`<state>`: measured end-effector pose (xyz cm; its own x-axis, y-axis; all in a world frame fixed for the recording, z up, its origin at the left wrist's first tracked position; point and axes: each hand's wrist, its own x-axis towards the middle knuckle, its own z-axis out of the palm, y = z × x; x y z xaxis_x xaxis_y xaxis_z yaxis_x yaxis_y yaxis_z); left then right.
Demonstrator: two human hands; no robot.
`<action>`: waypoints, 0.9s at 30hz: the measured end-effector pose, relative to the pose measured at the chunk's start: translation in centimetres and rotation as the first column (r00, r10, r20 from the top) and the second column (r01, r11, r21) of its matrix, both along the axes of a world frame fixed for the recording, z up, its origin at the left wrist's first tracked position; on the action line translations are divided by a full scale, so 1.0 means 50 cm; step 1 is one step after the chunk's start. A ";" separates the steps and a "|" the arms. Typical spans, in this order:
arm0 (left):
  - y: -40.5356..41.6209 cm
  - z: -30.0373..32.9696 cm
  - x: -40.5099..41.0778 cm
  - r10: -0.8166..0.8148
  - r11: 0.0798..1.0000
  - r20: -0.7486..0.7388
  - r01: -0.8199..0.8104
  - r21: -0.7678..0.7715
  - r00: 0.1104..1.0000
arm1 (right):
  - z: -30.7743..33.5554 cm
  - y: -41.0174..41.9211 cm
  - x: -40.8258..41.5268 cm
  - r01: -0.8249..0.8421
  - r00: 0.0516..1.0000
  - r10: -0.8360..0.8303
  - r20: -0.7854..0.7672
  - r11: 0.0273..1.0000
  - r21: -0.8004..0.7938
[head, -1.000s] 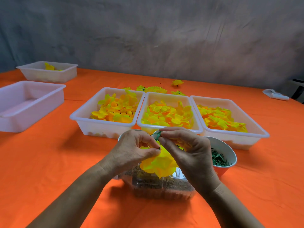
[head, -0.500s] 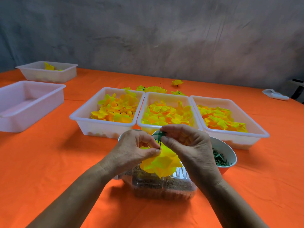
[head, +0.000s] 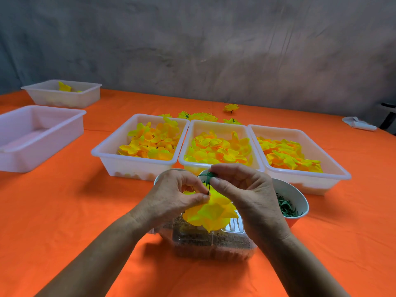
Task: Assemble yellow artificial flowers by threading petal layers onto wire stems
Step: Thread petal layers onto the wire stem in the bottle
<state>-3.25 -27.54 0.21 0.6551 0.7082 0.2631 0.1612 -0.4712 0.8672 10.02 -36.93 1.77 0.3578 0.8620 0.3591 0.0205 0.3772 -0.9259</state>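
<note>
Orange cloth covers the tabletop (head: 64, 211), and a grey wall stands behind it. Three white trays stand side by side and touching: the left tray (head: 137, 166), the middle tray (head: 216, 125) and the right tray (head: 304, 176), each filled with loose yellow petal layers (head: 218, 148). Two more white trays are at the left: a near one (head: 40, 155) and a far one (head: 62, 97) with a few yellow pieces inside. Behind the three trays lie some finished yellow flowers (head: 231, 108); I count about five. A cup of green parts (head: 293, 202) stands at the right, partly hidden by the right hand (head: 246, 194). A clear plastic box (head: 212, 243) with brown content sits below both hands. A small white thing (head: 357, 124) lies at the far right.

The yellow flower (head: 211, 213) is held above the clear box, petals hanging down and folded. The left hand (head: 175, 198) pinches it at the top. The right hand's grip pinches the green stem piece (head: 209, 176), which enters the flower's centre.
</note>
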 end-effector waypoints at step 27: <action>0.003 -0.010 0.005 -0.002 0.987 0.071 0.014 -0.162 0.998 | -0.019 -0.004 0.019 0.008 0.987 0.035 0.158 0.965 -0.263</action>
